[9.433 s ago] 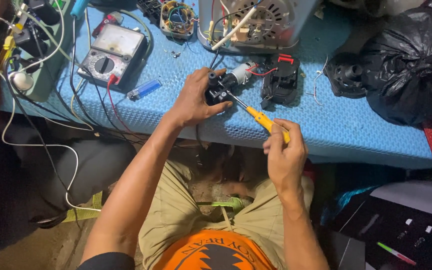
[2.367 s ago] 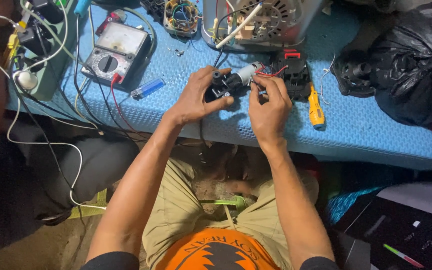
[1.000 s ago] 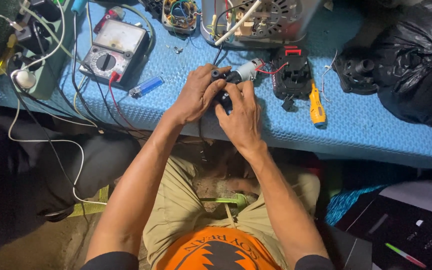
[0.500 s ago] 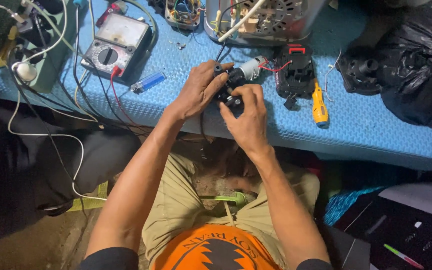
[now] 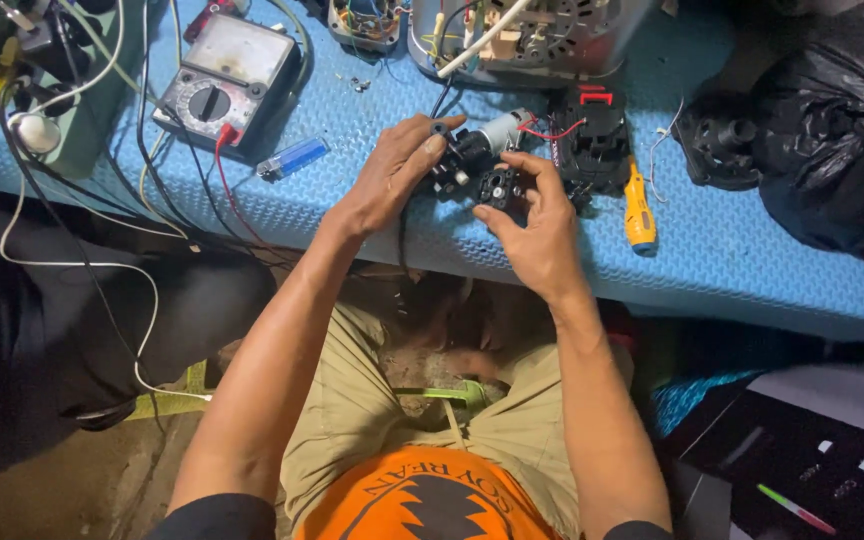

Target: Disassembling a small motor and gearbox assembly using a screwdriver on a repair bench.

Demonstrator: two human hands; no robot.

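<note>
Over the blue mat (image 5: 372,190), the left hand (image 5: 392,175) grips the small motor (image 5: 472,160), its long axis pointing up-right toward the grey end, while the right hand (image 5: 542,225) pinches the black round part (image 5: 500,186) touching it.

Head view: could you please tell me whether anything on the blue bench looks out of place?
A yellow-handled screwdriver lies loose near the bench's front edge, and wires trail off it at the left. Nothing looks spilled.
</note>
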